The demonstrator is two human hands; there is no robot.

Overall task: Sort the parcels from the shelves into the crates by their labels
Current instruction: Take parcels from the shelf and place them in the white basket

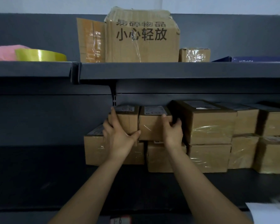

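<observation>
Two small cardboard parcels with white labels on top sit side by side on the upper row of a stack on the middle shelf. My left hand (118, 135) grips the left small parcel (128, 120), fingers on its left side and thumb under its front edge. My right hand (172, 131) holds the right small parcel (152, 126), fingers wrapped around its right side. Both parcels rest on two larger parcels, the left lower parcel (94, 149) and the right lower parcel (157, 159). No crate is in view.
More taped brown parcels (208, 123) are stacked in two rows to the right. On the upper shelf (168, 68) stand a big carton with black printed characters (142, 38), a small taped box (195, 54), a yellow tape roll (40, 54) and a blue box (259, 59).
</observation>
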